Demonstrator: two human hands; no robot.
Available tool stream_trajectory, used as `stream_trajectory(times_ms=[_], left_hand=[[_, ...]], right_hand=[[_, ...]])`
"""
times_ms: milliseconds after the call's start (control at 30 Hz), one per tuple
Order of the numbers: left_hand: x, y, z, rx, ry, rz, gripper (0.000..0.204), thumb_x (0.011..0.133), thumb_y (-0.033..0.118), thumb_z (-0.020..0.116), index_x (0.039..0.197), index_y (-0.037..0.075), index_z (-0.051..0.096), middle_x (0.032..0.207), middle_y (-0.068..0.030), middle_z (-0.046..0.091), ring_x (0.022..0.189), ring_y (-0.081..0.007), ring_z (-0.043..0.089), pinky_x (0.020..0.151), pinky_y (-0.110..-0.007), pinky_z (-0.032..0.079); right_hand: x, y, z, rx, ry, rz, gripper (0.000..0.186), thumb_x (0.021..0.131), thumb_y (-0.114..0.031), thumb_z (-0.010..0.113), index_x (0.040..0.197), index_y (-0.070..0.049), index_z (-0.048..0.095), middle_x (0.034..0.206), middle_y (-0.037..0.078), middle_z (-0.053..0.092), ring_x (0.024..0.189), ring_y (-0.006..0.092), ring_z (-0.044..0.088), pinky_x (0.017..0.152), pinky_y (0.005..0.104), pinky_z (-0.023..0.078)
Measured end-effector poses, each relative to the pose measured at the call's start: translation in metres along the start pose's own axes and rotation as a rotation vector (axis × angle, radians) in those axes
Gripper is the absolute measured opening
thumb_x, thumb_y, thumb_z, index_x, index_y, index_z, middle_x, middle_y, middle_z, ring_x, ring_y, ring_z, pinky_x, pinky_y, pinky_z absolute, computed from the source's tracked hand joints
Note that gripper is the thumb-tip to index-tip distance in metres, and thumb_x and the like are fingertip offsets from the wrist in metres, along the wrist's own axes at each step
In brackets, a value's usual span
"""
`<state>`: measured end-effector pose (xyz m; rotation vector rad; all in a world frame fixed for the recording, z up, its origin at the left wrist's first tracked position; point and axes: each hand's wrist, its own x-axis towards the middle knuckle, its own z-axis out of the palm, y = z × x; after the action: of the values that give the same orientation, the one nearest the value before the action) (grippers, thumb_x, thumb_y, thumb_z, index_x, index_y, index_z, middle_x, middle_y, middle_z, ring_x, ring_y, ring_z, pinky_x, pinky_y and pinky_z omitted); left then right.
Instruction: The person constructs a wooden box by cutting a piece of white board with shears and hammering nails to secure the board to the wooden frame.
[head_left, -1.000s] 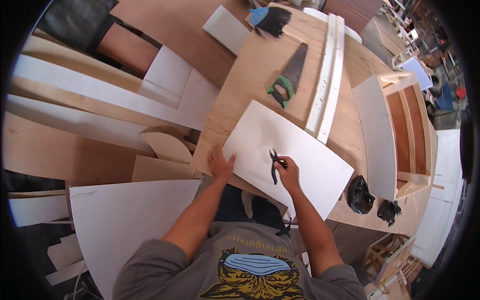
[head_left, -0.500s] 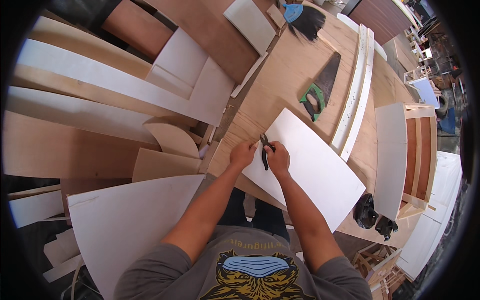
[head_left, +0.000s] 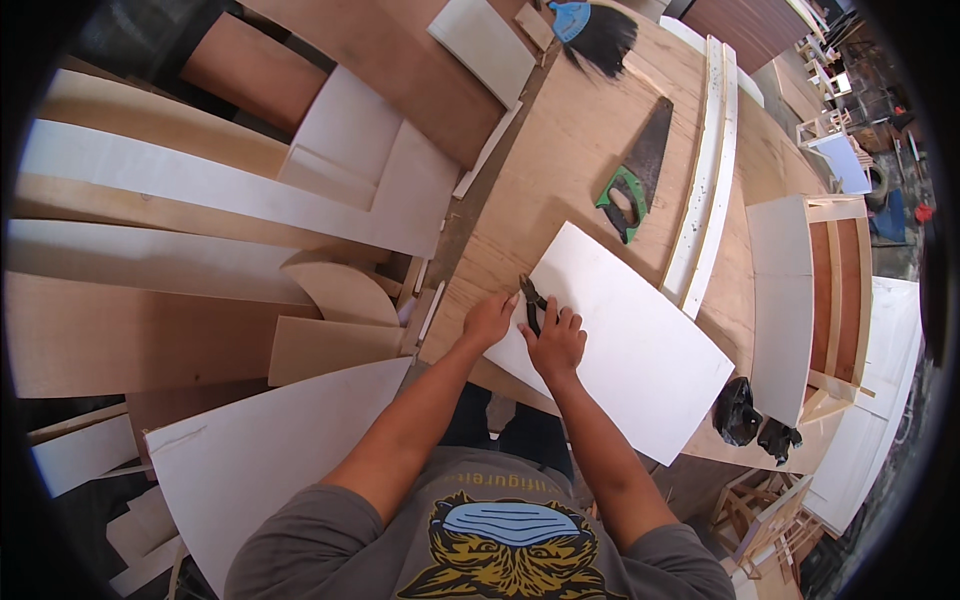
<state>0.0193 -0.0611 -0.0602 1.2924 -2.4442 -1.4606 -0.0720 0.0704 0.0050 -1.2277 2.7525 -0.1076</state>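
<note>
A white panel (head_left: 620, 340) lies slanted on the plywood tabletop before me. My left hand (head_left: 488, 322) is closed at the panel's left edge, thumb on top and the other fingers partly hidden; it appears to grip that edge. In my right hand (head_left: 557, 345) is a pair of black-handled pliers (head_left: 531, 296), held over the panel with the fingers loosely around the handles. The pliers' jaws point away from me, close beside my left thumb tip. Whether anything small sits in the jaws is too fine to tell.
Beyond the panel lie a green-handled handsaw (head_left: 640, 180) and a long white strip (head_left: 700, 180). A black-bristled brush (head_left: 595, 35) rests at the far edge. Black plastic bags (head_left: 737, 412) and an open wooden frame (head_left: 815, 300) stand right. Stacked boards (head_left: 150, 320) fill the left.
My right hand has slid slightly back toward me along the pliers, and its fingers have loosened and straightened on the handles. My left hand stays at the panel's edge. The view has shifted a little.
</note>
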Motion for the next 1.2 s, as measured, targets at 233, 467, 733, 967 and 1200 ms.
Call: stream_trajectory(times_ms=[233, 467, 733, 967, 1200], left_hand=[[-0.001, 0.018, -0.001, 0.008, -0.012, -0.093, 0.044, 0.105, 0.046, 0.045, 0.1, 0.007, 0.066, 0.091, -0.02, 0.07, 0.09, -0.0439, 0.066, 0.076, -0.053, 0.049], [0.001, 0.025, -0.007, 0.052, -0.082, -0.131, 0.044, 0.105, 0.048, 0.043, 0.108, 0.011, 0.068, 0.095, -0.0179, 0.072, 0.095, -0.0422, 0.067, 0.078, -0.052, 0.05], [0.007, 0.033, -0.008, 0.08, -0.122, -0.222, 0.048, 0.105, 0.053, 0.041, 0.109, 0.013, 0.068, 0.095, -0.0162, 0.072, 0.096, -0.0407, 0.068, 0.082, -0.052, 0.05], [0.012, 0.028, -0.01, 0.058, -0.161, -0.192, 0.053, 0.105, 0.055, 0.041, 0.114, 0.012, 0.069, 0.097, -0.0174, 0.072, 0.098, -0.0401, 0.068, 0.083, -0.05, 0.051], [0.02, 0.009, -0.012, -0.185, -0.298, -0.117, 0.049, 0.106, 0.048, 0.047, 0.117, 0.005, 0.07, 0.103, -0.0176, 0.073, 0.096, -0.03, 0.07, 0.086, -0.04, 0.051]], right_hand=[[0.012, 0.0, 0.005, 0.352, -0.1, 0.059, 0.058, 0.082, -0.032, 0.077, 0.123, -0.002, 0.051, 0.11, 0.02, 0.057, 0.097, 0.0396, 0.063, 0.08, 0.0514, 0.053], [0.019, -0.004, -0.007, 0.624, -0.152, 0.142, 0.05, 0.078, -0.02, 0.072, 0.119, 0.001, 0.052, 0.106, 0.026, 0.065, 0.095, 0.0482, 0.066, 0.084, 0.0542, 0.053], [0.043, -0.017, -0.04, 0.509, -0.329, 0.25, 0.043, 0.077, -0.02, 0.073, 0.111, 0.0, 0.055, 0.098, 0.025, 0.069, 0.093, 0.0479, 0.067, 0.082, 0.0546, 0.054], [0.03, -0.02, -0.036, 0.496, -0.291, 0.299, 0.05, 0.08, -0.024, 0.071, 0.121, -0.004, 0.05, 0.11, 0.025, 0.064, 0.096, 0.0498, 0.066, 0.085, 0.0568, 0.053], [0.009, -0.048, -0.009, 0.519, -0.262, 0.475, 0.059, 0.088, -0.035, 0.07, 0.127, -0.003, 0.04, 0.116, 0.026, 0.061, 0.1, 0.0493, 0.066, 0.082, 0.0574, 0.054]])
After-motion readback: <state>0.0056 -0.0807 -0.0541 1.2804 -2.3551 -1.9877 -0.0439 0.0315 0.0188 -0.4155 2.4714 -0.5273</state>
